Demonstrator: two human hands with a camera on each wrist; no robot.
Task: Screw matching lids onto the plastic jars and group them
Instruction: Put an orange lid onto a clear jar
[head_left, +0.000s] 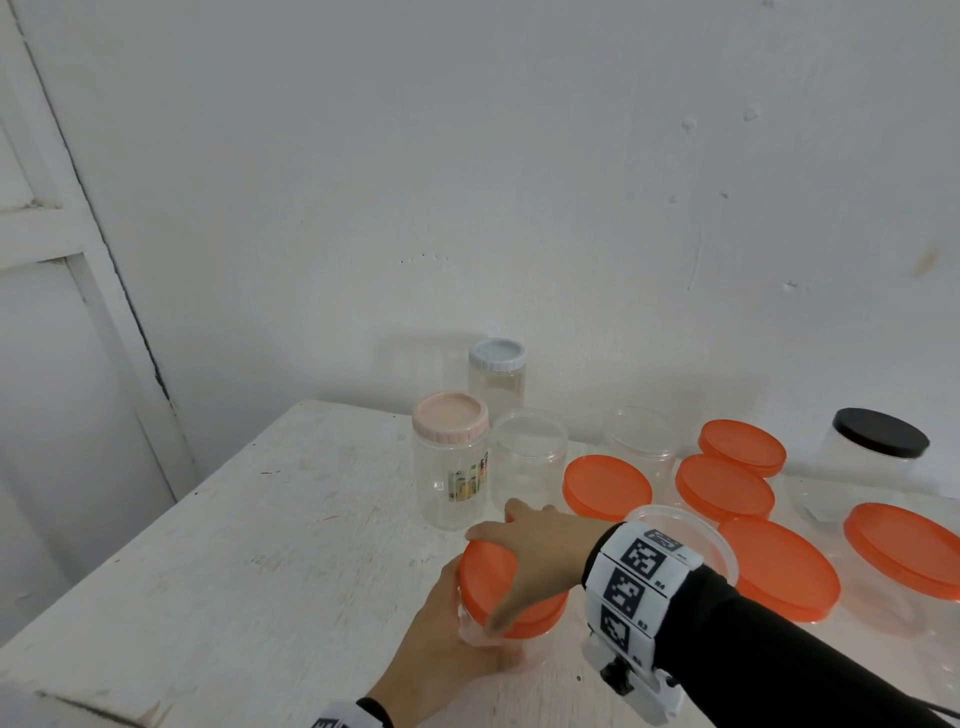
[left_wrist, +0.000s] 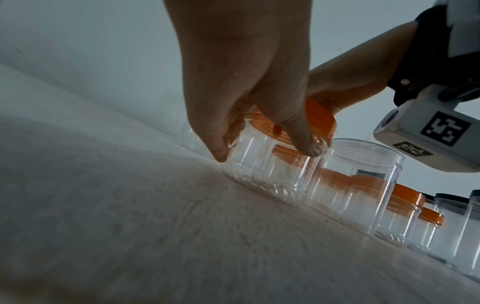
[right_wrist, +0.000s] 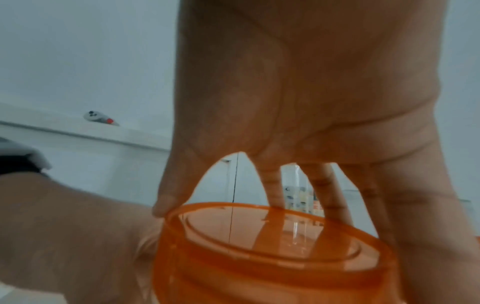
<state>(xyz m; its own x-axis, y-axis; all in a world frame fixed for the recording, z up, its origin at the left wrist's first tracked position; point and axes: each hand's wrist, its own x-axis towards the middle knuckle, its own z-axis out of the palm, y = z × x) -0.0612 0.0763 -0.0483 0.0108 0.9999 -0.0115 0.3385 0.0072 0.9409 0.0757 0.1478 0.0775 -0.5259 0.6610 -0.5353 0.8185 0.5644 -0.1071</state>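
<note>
Here at six o'clock, closest to me, my left hand (head_left: 441, 639) wraps the clear wall of a short ribbed jar (left_wrist: 270, 164), thumb and fingers curled round it just under the rim; I judge that it holds the jar against turning while the lid goes on. My right hand (head_left: 535, 556) arches over the orange lid (head_left: 493, 592) from three o'clock, fingertips (right_wrist: 166, 203) spread round its edge and clamped on it, the palm clear above, a grip suited to twisting. The lid sits on the jar's mouth, slightly tilted in the head view, so I cannot tell whether the threads have caught.

Just beside this jar, toward two o'clock, stands an open jar (left_wrist: 363, 185) with no lid. Beyond it, from one to three o'clock, other jars carry orange lids (head_left: 779, 566), clustered together, which reads as the group already forming. At twelve o'clock a pink-lidded jar (head_left: 451, 457) and a grey-lidded jar (head_left: 497, 374) stand near the wall beside another lidless jar (head_left: 529, 457). A black-lidded jar (head_left: 878, 447) sits far off at two o'clock on the white table (head_left: 234, 545).
</note>
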